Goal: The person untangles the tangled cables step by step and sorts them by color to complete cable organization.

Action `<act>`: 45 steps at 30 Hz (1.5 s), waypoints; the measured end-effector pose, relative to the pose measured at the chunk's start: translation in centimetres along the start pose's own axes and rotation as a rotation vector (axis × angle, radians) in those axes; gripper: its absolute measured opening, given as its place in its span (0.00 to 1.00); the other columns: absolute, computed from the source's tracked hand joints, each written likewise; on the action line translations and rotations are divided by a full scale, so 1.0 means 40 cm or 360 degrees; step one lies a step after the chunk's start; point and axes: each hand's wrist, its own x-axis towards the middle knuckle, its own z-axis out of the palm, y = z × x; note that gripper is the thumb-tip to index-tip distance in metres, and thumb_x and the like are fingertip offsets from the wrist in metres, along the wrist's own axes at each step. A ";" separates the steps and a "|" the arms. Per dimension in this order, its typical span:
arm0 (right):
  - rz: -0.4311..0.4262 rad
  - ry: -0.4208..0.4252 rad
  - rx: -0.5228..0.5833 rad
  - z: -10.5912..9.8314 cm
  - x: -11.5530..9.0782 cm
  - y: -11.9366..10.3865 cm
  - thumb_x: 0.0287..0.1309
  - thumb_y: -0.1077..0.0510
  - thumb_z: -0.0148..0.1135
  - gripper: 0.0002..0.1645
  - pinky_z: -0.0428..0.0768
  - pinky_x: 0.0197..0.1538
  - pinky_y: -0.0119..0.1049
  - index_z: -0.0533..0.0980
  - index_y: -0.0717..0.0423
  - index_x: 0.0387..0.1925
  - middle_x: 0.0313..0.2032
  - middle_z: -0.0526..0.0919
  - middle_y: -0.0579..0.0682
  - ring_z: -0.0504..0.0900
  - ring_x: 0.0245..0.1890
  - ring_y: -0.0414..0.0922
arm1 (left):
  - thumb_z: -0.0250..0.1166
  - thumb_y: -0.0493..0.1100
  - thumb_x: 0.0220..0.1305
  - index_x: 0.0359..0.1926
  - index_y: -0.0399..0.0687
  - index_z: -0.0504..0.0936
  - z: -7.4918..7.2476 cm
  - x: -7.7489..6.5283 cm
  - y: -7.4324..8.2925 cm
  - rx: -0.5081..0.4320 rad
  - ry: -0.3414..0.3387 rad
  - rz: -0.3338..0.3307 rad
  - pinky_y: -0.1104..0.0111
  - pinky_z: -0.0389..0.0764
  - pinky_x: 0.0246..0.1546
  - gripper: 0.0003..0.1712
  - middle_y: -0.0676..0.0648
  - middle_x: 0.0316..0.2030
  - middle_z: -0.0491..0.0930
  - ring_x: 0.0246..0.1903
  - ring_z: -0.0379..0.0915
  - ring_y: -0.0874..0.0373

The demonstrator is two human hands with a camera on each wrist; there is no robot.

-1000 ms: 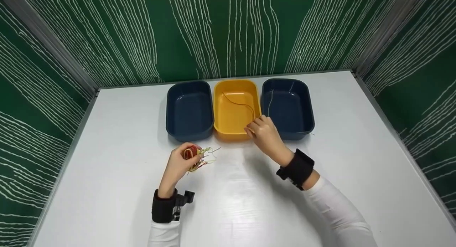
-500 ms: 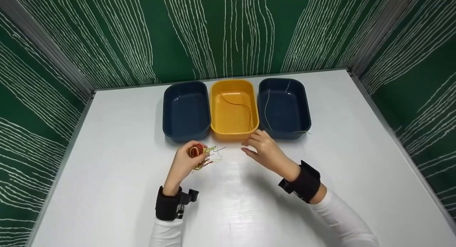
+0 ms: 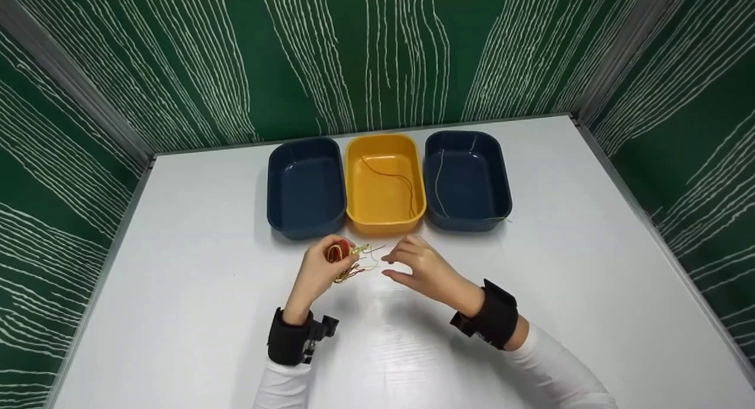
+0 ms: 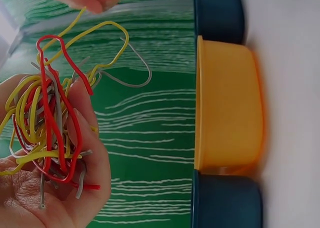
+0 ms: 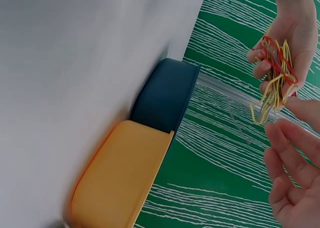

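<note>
My left hand (image 3: pixel 312 273) holds a tangled bundle of thin red, yellow and grey wires (image 4: pixel 50 118), its fingers and thumb curled round it. Loose wire ends stick out to the right. Close beside those ends is my right hand (image 3: pixel 427 273), its thumb and fingers parted with a gap between them. In the right wrist view its fingertips appear near a yellow wire loop (image 5: pixel 260 113); I cannot tell whether they touch. One dark reddish wire (image 3: pixel 389 174) lies inside the yellow bin (image 3: pixel 386 227). A pale wire (image 3: pixel 437 185) lies in the right blue bin (image 3: pixel 469 224).
The left blue bin (image 3: pixel 309 229) stands against the yellow one, so the three bins form a row at the back of the white table (image 3: pixel 194 267). Another wire end (image 3: pixel 502 219) pokes over the right bin's front rim. Green, white-streaked panels (image 3: pixel 283 102) enclose the table.
My right hand has let go of the reddish wire in the yellow bin and drawn back toward the bundle. My left hand has shifted slightly right, still holding the wires.
</note>
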 end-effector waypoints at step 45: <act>0.0036 0.0080 -0.0372 -0.053 -0.061 0.066 0.33 0.73 0.72 0.11 0.67 0.31 0.35 0.79 0.60 0.21 0.21 0.74 0.49 0.70 0.27 0.45 | 0.68 0.37 0.51 0.38 0.37 0.79 -0.007 -0.013 -0.018 0.0030 0.0087 -0.0026 0.68 0.75 0.35 0.13 0.41 0.35 0.79 0.34 0.73 0.54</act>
